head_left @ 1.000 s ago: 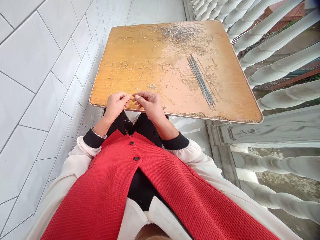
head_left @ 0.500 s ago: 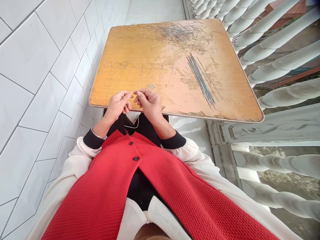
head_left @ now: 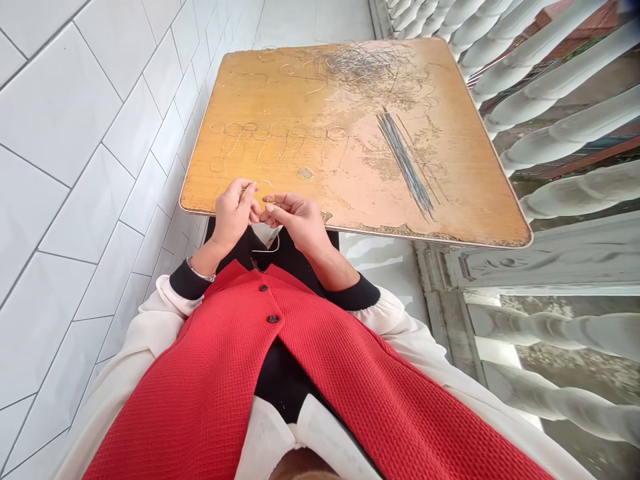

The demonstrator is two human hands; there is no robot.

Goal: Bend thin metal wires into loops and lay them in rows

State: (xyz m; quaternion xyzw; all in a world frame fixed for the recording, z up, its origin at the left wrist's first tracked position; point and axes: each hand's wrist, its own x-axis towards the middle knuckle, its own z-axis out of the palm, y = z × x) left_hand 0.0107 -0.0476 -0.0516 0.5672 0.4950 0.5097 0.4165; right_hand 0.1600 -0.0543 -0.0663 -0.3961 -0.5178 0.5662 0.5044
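My left hand [head_left: 234, 212] and my right hand [head_left: 295, 220] sit close together at the near edge of a worn wooden tabletop [head_left: 280, 167], fingertips almost meeting. Both pinch a thin bent wire [head_left: 270, 199], which curves up between them in a small hook. Its tail [head_left: 267, 249] hangs below the hands, in front of my dark clothes. Farther up the table lies a row of looped wire pieces [head_left: 277, 131]. Beyond it are a bundle of straight wires [head_left: 405, 167] and a tangled pile of wire [head_left: 367, 67].
A white tiled wall [head_left: 90, 167] runs along the left side of the table. A pale stone balustrade [head_left: 565, 153] stands to the right, and a tiled floor [head_left: 310, 20] shows past the far edge. A metal bracelet [head_left: 201, 273] circles my left wrist.
My right hand has dropped lower and turned, its fingertips now nearer the table edge. A small wire hook now shows between my hands, and the hanging tail has shifted slightly.
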